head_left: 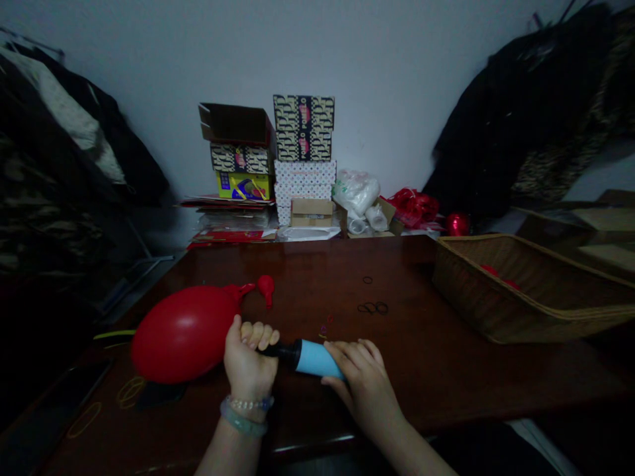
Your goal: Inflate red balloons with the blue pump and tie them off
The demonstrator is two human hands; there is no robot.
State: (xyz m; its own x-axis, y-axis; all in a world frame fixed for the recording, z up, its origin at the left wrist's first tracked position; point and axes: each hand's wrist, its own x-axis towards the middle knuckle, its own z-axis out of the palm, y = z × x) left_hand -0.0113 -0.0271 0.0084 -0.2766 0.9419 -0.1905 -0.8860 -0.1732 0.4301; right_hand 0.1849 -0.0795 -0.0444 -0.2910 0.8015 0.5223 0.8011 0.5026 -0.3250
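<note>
My left hand (252, 360) is closed in a fist round the black end of a light blue hand pump (317, 359). The pump lies roughly level above the table's near side. My right hand (362, 380) wraps the blue barrel from the other end. A large inflated red balloon (186, 334) rests just left of my left fist, its neck pointing to the upper right. Whether anything else sits inside the fist is hidden. Beyond it lies a small limp red balloon (266, 289) on the dark table (307, 264).
At right stands a wicker basket (496, 311) with something red inside. Black rubber bands (373, 308) lie mid-table, yellow bands (130, 391) at left by a dark flat object (159, 395). Stacked boxes (304, 129) and plastic bags (357, 192) line the wall. Clothes hang on both sides.
</note>
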